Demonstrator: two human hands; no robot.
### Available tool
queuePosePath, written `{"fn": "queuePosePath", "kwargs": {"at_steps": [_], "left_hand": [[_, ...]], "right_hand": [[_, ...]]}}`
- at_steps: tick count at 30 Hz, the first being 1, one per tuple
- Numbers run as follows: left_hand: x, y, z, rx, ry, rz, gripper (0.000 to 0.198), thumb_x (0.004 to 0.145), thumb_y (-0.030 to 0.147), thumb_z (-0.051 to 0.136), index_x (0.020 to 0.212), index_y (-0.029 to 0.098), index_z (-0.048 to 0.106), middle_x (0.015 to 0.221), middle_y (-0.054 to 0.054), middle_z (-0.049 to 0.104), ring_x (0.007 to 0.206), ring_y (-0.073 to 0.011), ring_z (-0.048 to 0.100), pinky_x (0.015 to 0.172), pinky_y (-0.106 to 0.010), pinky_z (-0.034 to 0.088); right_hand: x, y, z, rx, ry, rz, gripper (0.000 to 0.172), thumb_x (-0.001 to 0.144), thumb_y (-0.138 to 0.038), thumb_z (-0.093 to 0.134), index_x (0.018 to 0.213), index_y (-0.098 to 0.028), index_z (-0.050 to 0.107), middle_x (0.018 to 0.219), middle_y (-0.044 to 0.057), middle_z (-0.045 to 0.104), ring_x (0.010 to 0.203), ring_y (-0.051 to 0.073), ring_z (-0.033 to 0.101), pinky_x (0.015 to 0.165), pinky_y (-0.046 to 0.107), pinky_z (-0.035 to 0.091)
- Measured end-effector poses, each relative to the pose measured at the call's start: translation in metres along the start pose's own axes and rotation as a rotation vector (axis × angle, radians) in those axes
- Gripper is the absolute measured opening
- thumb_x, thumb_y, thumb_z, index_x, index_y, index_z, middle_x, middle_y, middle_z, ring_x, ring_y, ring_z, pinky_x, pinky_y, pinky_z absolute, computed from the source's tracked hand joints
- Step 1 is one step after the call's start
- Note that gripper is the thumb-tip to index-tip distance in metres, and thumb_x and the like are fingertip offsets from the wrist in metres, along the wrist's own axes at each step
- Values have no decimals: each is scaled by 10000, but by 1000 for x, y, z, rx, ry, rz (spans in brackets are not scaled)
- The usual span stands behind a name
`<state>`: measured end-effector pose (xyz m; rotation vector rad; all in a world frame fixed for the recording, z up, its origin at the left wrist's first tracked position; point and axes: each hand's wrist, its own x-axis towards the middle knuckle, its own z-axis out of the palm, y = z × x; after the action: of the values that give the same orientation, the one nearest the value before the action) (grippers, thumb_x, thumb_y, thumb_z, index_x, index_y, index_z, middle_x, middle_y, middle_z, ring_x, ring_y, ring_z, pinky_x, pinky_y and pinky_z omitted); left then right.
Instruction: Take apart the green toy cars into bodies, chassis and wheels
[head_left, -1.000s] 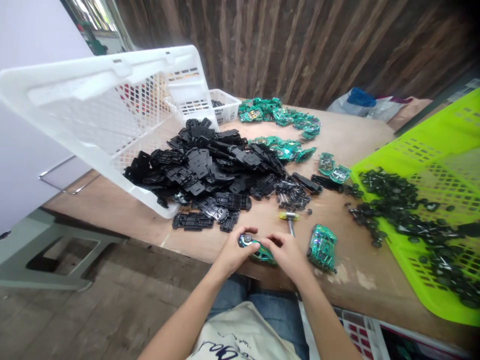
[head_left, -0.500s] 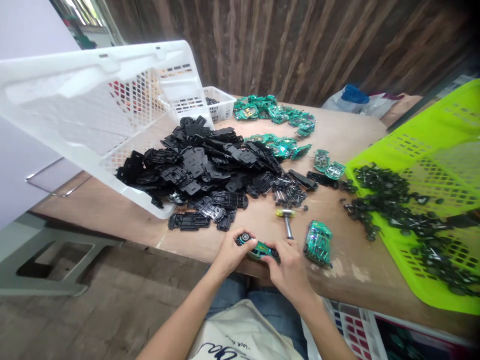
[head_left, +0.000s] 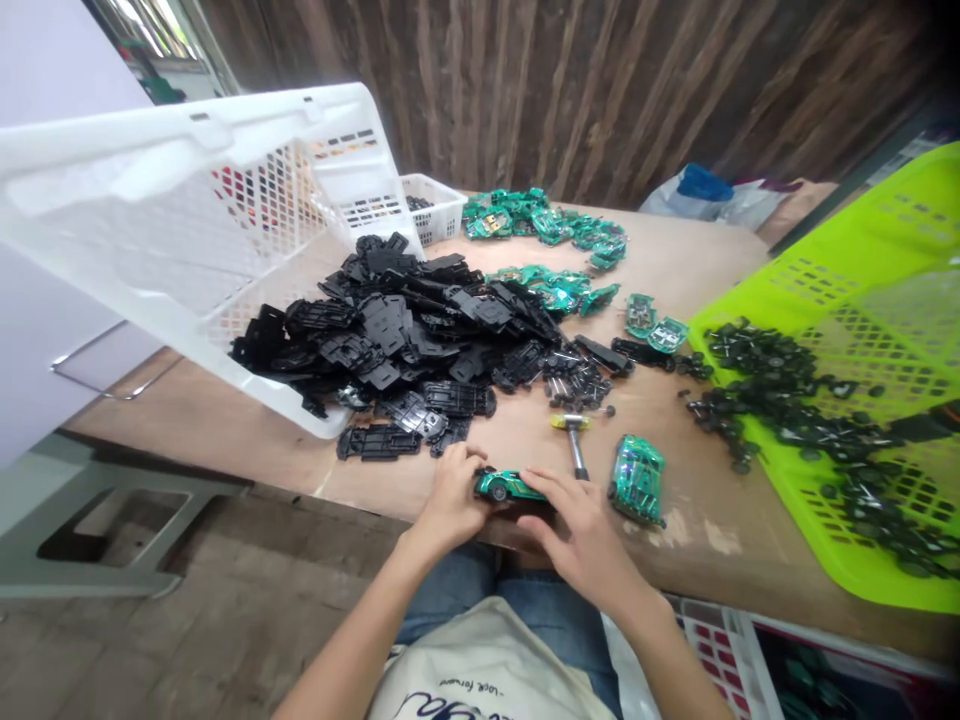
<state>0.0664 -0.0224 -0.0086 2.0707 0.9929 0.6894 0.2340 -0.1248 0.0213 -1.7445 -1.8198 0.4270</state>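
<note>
A green toy car (head_left: 510, 487) stands upright at the table's front edge, wheels downward. My left hand (head_left: 455, 500) grips its left end, with fingers curled behind it. My right hand (head_left: 570, 515) lies over the car's right end; its fingertips touch the top while the thumb stands apart below. Just beyond my right hand lies a small hammer (head_left: 574, 442) with a yellow head. Right of that hand is a green car body (head_left: 637, 478) on the wood.
A white basket (head_left: 247, 375) on its side spills a pile of black car bases (head_left: 390, 335). A tilted lime-green basket (head_left: 817, 545) holds black wheel-and-axle sets (head_left: 795, 400). More green car bodies (head_left: 555, 290) lie at the back, near a small white basket (head_left: 442, 215).
The toy car has been turned upright and its side now shows. My right thumb has come away from it, and my left fingers have shifted behind its end.
</note>
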Motion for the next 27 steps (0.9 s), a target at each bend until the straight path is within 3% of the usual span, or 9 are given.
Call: {"fn": "queuePosePath", "kwargs": {"at_steps": [2, 4, 7, 9, 15, 20, 22, 25, 27], "left_hand": [[0, 3, -1, -82, 44, -5, 460, 597, 194, 775, 1015, 176, 585, 1122, -99, 534, 1074, -273, 489, 925, -421, 406], [0, 6, -2, -193, 25, 34, 506, 641, 183, 754, 1107, 194, 557, 1171, -91, 532, 1115, -259, 486, 959, -402, 393], [-1, 9, 1, -314, -48, 87, 228, 722, 155, 690, 937, 181, 619, 983, -60, 606, 972, -214, 557, 876, -339, 428], [-1, 9, 6, -344, -25, 64, 111, 719, 140, 688, 804, 166, 622, 835, -38, 595, 851, -194, 569, 792, -315, 438], [4, 3, 12, -317, -1, 60, 109, 703, 110, 676, 740, 166, 590, 771, -18, 557, 768, -175, 537, 714, -292, 416], [3, 5, 9, -270, -43, 124, 228, 690, 92, 682, 864, 178, 563, 865, -23, 575, 838, -180, 536, 762, -292, 410], [-2, 12, 11, -257, -15, 100, 219, 693, 125, 696, 855, 178, 558, 835, -17, 568, 805, -175, 536, 730, -281, 411], [-13, 28, 14, -291, 67, 19, 201, 734, 226, 692, 881, 179, 564, 849, -25, 584, 821, -179, 554, 739, -283, 425], [-17, 35, 15, -301, 128, -49, 188, 758, 258, 671, 898, 181, 574, 874, -31, 602, 849, -184, 567, 768, -290, 432]], "right_hand": [[-5, -1, 1, -118, -16, -28, 442, 873, -363, 557, 1299, -263, 499, 1333, 98, 538, 1220, 256, 490, 981, 447, 330], [-8, -1, 3, -182, -37, -26, 492, 864, -367, 567, 1333, -263, 459, 1370, 106, 505, 1257, 264, 457, 985, 459, 312], [-7, -1, 4, -198, -57, -34, 519, 865, -357, 558, 1356, -250, 431, 1372, 113, 505, 1278, 271, 441, 992, 471, 302], [-5, 0, 6, -176, -32, -40, 458, 870, -292, 539, 1321, -236, 474, 1332, 106, 547, 1271, 276, 452, 991, 477, 315], [6, 3, 20, 15, 137, 5, 345, 784, -25, 459, 1018, -199, 644, 1017, 68, 711, 928, 212, 637, 872, 387, 463], [4, 2, 21, -20, 197, 11, 235, 869, -128, 459, 1033, -192, 614, 1002, 73, 689, 921, 214, 613, 809, 345, 469], [8, 3, 20, -64, 267, 34, 169, 907, -240, 468, 925, -170, 621, 880, 81, 686, 824, 205, 617, 718, 309, 462], [24, 5, 22, -242, 423, 56, 393, 955, -290, 358, 657, -173, 584, 605, 70, 629, 612, 191, 580, 668, 313, 413], [36, 5, 24, -314, 426, 68, 485, 970, -251, 266, 606, -176, 577, 557, 79, 620, 573, 189, 572, 674, 318, 394]]}}
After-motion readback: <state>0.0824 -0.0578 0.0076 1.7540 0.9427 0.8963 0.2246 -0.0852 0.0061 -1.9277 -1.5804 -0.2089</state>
